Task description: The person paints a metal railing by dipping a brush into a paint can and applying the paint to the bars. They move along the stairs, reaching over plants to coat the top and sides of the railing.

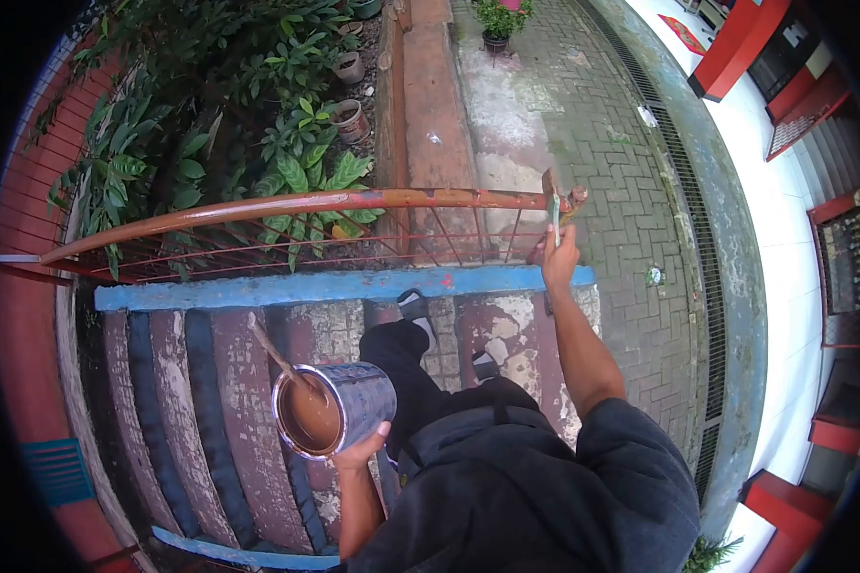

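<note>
My left hand [365, 445] is wrapped round the lower side of a paint can [368, 396], which is tilted so its mouth shows. Brown paint [311, 415] fills part of the can, and a wooden stirring stick [275, 348] leans out over its rim. At the far right end of the metal handrail [354, 201], my right hand [561, 258] grips a paintbrush [555, 212] by its pale handle. The brush head is up against the rail's end post; whether the bristles touch it is hard to tell. Much of the rail looks glossy brown.
Steps [248, 382] with worn paint descend on the left, edged by a blue kerb [354, 286]. Beyond the rail are leafy plants [306, 172] and pots [351, 121]. A drain grate [683, 181] runs along the brick paving [631, 277] at right.
</note>
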A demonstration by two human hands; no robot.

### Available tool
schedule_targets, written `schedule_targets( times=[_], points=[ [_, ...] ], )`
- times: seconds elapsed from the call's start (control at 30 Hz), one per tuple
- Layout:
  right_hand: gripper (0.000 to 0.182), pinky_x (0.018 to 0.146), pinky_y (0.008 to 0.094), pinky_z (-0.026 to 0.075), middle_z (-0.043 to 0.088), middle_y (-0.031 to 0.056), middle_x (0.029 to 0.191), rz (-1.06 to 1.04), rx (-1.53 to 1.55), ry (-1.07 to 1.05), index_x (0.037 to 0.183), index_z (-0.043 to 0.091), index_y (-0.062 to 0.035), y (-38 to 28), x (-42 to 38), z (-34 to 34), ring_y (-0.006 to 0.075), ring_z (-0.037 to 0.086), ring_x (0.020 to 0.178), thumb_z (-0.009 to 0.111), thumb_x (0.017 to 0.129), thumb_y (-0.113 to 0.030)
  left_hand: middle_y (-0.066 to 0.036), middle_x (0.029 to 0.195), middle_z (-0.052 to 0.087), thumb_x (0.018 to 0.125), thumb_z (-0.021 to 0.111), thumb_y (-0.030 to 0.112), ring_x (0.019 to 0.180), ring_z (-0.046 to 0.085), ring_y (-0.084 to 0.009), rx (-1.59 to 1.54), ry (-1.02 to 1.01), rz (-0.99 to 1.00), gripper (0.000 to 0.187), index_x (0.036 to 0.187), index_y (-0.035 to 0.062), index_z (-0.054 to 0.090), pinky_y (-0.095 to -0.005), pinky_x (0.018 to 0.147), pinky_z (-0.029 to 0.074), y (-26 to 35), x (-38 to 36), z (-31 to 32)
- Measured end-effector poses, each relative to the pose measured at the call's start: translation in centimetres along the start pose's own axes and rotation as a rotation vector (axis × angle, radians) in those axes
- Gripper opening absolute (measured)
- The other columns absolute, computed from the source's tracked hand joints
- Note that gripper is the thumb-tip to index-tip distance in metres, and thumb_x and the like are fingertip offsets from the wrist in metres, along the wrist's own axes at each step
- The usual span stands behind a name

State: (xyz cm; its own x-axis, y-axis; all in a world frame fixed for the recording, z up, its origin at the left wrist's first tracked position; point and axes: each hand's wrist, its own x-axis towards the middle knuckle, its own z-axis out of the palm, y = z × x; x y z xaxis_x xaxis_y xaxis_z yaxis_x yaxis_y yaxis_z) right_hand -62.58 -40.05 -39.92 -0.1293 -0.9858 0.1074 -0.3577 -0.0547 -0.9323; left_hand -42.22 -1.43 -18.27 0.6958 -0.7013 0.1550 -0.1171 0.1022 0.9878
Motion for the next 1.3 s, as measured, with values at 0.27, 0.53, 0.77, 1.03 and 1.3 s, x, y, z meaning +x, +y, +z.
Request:
schedule_targets(
  times=[0.27, 0.53, 0.77, 1.03, 1.3],
  points=[
    [0.026, 0.079, 0.0555, 0.051, 0.064, 0.035, 0.107, -0.154, -0.33, 0.008, 0.12, 0.056, -0.002, 4.9, 7.2, 4.1, 0.0485, 0.064, 0.103, 0.048, 0.11, -0.025, -0.013, 0.13, 0.06, 0.073, 0.091, 0.013, 0.116, 0.062, -0.0257, 0.013, -0.021, -0.031, 0.081, 0.141, -0.0008, 0.05, -0.0393, 0.098, 0.053, 0.9, 0.3, -0.1],
    [0.024, 0.08, 0.0555, 0.053, 0.06, 0.0253, 0.107, -0.294, -0.616, -0.118, 0.122, 0.056, -0.0086, 6.6, 3.3, 3.3, 0.0472, 0.066, 0.099, 0.052, 0.098, -0.004, -0.013, 0.133, 0.057, 0.075, 0.088, 0.014, 0.119, 0.06, -0.027, 0.033, -0.049, -0.051, 0.083, 0.145, 0.0, 0.045, -0.0399, 0.1, 0.052, 0.6, 0.3, -1.0],
    [0.016, 0.074, 0.0559, 0.05, 0.062, 0.0251, 0.094, -0.249, -0.427, -0.018, 0.114, 0.055, -0.005, 6.0, 0.7, 2.0, 0.0476, 0.065, 0.09, 0.055, 0.098, -0.004, -0.014, 0.14, 0.05, 0.073, 0.088, 0.014, 0.125, 0.055, -0.0279, 0.069, -0.067, -0.051, 0.094, 0.151, 0.0001, 0.037, -0.0416, 0.104, 0.05, 0.1, 0.5, -0.7],
    [0.032, 0.048, 0.0286, 0.034, 0.049, -0.0014, 0.067, -0.004, 0.322, 0.106, 0.095, 0.054, -0.0071, 2.9, 1.9, 0.1, 0.0088, 0.045, 0.053, 0.048, 0.113, -0.033, -0.013, 0.14, 0.049, 0.072, 0.09, 0.016, 0.125, 0.054, -0.0275, 0.103, -0.082, -0.034, 0.102, 0.155, -0.0001, 0.032, -0.0406, 0.103, 0.05, 0.2, 0.4, -0.3],
    [0.041, 0.049, 0.0297, 0.036, 0.049, -0.0013, 0.064, 0.415, 0.392, -0.141, 0.089, 0.058, -0.0064, 7.6, 7.2, 6.0, 0.0096, 0.046, 0.054, 0.051, 0.111, -0.041, -0.015, 0.146, 0.046, 0.072, 0.09, 0.015, 0.128, 0.054, -0.0288, 0.069, -0.088, -0.077, 0.106, 0.157, -0.0003, 0.028, -0.0409, 0.104, 0.05, -0.2, 0.5, 0.0]
  ],
)
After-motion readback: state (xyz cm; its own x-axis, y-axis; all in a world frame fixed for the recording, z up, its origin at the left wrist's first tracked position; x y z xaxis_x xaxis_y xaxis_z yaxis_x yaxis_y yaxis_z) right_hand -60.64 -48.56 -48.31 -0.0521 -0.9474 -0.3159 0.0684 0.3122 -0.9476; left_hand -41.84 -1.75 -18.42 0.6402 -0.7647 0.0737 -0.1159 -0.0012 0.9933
